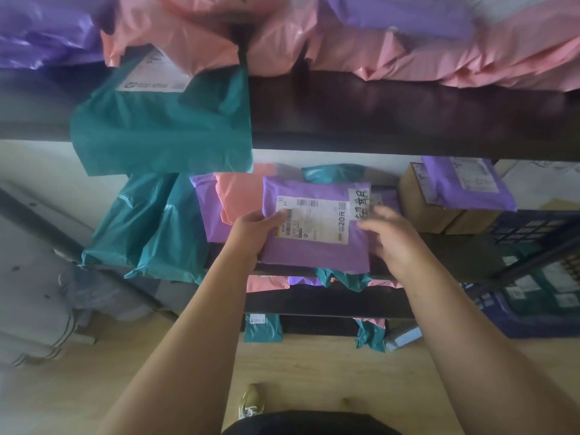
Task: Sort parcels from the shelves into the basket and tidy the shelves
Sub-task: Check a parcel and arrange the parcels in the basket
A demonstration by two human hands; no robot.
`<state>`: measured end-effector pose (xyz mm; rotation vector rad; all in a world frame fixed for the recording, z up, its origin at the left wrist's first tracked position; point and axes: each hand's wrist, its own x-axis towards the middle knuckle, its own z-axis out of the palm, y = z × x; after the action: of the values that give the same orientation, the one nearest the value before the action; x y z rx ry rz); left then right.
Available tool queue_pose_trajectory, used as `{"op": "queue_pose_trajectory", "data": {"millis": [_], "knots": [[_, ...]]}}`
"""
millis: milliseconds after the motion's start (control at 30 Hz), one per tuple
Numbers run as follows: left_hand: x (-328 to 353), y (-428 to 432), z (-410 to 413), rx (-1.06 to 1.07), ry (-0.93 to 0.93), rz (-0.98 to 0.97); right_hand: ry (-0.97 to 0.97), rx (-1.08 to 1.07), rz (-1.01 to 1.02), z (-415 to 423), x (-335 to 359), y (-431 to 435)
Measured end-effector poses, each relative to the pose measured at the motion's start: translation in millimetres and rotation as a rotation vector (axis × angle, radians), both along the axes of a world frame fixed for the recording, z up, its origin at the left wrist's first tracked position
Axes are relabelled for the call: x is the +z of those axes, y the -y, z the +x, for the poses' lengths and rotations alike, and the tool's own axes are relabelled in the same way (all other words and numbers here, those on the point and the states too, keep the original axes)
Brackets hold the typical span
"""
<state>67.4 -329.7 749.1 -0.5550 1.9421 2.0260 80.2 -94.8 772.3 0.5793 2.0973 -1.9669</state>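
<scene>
A dark shelving unit (408, 114) fills the scene, its boards running left to right. The top board is heaped with pink parcels (439, 58), with purple parcels (40, 29) at the far left and far right. A large teal parcel (163, 130) hangs over the front edge of that board on the left, its white label uppermost. Below it, two more teal parcels (147, 227) droop off the left end of the middle board.

At the right, low down, stands a dark blue basket (527, 324) with labelled packages inside. Just left of it, on the middle board, sits a cardboard box (420, 211) with a small purple parcel (464, 186) lying on top.

In the middle of that board, a purple labelled parcel (314, 252) lies flat at the near edge, on top of other bags, with a pink parcel (238, 196) behind it to the left. The left hand (254, 229) grips its left edge, thumb on the label and fingers underneath. The right hand (392, 237) is blurred at the parcel's right edge, fingers loosely spread and holding nothing; whether it touches the bag cannot be told.

A shoe (251, 400) shows on the wooden floor.
</scene>
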Motion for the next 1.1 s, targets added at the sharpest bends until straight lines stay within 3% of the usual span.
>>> {"op": "queue_pose_trajectory", "data": {"millis": [100,167,300,400,567,667,800,933,1100], "knots": [[11.4,-3.8,-4.8,-0.159,-0.11,-0.254,-0.114,-0.078,0.085,-1.5,5.5,-17.6],[22.0,-11.1,-7.7,-0.294,-0.166,-0.412,-0.184,0.027,0.169,-2.8,9.1,-17.2],[38.5,-26.6,-13.9,-0.348,-0.253,-0.525,-0.162,0.253,0.294,1.6,12.7,-8.3],[46.6,-30.5,-14.7,-0.326,-0.342,-0.583,-0.17,0.252,0.276,7.2,11.6,-5.9],[45.1,-25.7,-11.8,-0.151,-0.396,-0.423,-0.167,0.078,0.129,8.9,7.6,-6.8],[39.1,-20.2,-5.1,-0.017,-0.28,-0.226,-0.119,-0.05,-0.063,11.4,10.0,-9.4],[24.7,-25.6,6.2,-0.191,-0.098,-0.037,-0.062,-0.09,-0.248,17.5,13.6,-9.0],[23.1,-44.1,11.7,-0.096,-0.087,-0.106,-0.071,-0.083,-0.266,21.2,18.4,-2.3],[20.0,-52.4,14.3,0.091,-0.056,-0.153,-0.014,0.118,-0.273,27.4,17.3,2.8]]}}
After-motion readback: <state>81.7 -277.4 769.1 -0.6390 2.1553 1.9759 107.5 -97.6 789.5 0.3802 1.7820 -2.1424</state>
